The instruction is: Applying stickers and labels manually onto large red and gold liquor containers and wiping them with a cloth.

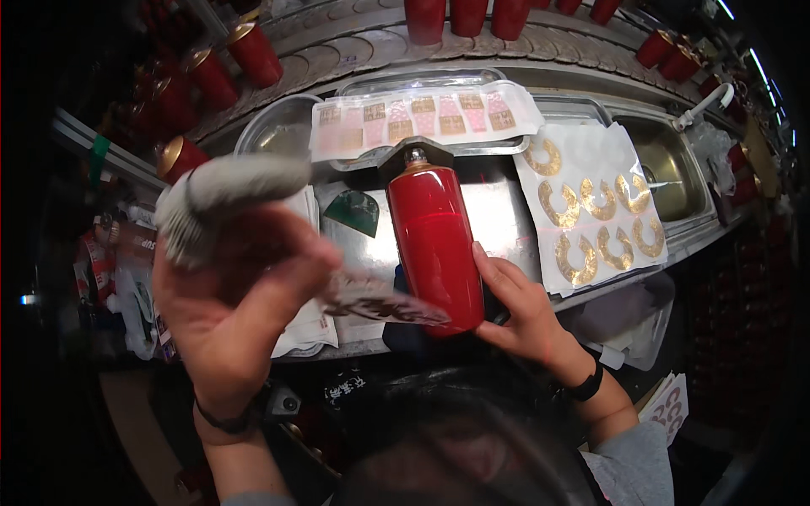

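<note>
My left hand (pixel 240 312) is raised on the left, blurred by motion. Its thumb and fingertips pinch a thin patterned decal (pixel 384 305), whose far end overlaps the lower part of a glossy red bottle (pixel 430 236). A greyish-white, fabric-like piece (pixel 236 185) lies along the upper fingers; whether it is a finger cover or a cloth, I cannot tell. My right hand (pixel 523 308) grips the bottle's near end from the right. The bottle lies with its metal-tipped neck pointing away, by a dark angled support (pixel 434 153). Contact between decal and bottle cannot be made out.
A sheet of gold horseshoe-shaped decals (pixel 599 244) lies right of the bottle. Behind, pink and gold decals (pixel 422 118) lie on a metal tray. A green scraper-like piece (pixel 354 212) rests at left. Several red bottles (pixel 468 17) stand beyond; a sink (pixel 675 181) is at right.
</note>
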Demonstrator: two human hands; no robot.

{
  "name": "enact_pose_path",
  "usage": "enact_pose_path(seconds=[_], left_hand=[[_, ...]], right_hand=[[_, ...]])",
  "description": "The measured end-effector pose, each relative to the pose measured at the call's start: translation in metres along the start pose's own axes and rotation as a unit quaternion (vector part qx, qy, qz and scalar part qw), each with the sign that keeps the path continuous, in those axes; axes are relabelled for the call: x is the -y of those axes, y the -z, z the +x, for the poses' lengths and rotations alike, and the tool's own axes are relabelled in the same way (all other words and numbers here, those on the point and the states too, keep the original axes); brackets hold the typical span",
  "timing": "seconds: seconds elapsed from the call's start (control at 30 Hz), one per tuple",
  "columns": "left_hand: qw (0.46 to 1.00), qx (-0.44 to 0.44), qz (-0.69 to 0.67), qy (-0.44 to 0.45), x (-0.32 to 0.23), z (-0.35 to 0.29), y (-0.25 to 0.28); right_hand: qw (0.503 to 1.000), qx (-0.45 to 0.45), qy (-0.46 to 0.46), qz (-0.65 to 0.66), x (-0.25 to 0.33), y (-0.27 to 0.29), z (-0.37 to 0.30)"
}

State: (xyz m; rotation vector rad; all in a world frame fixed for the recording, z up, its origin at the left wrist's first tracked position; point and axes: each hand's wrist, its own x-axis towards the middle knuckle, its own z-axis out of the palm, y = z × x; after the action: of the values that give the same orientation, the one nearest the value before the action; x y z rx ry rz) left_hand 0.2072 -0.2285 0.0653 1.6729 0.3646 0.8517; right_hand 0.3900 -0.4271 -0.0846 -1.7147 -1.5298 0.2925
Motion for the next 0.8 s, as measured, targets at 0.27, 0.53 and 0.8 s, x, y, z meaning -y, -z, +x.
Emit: enact_pose_path(seconds=[0.27,0.53,0.8], left_hand=[[0.994,0.07,-0.03,0.083,0.099,0.05,-0.044],[0.993,0.051,0.109,0.001,0.129,0.053,-0.049],[0.983,0.003,0.178,-0.054,0.142,0.039,-0.034]], right_hand=[[0.978,0.092,-0.161,0.099,0.002,0.051,0.005],[0.997,0.027,-0.052,-0.045,0.021,0.02,0.041],[0.992,0.102,-0.045,0.066,-0.004,0.028,0.04]])
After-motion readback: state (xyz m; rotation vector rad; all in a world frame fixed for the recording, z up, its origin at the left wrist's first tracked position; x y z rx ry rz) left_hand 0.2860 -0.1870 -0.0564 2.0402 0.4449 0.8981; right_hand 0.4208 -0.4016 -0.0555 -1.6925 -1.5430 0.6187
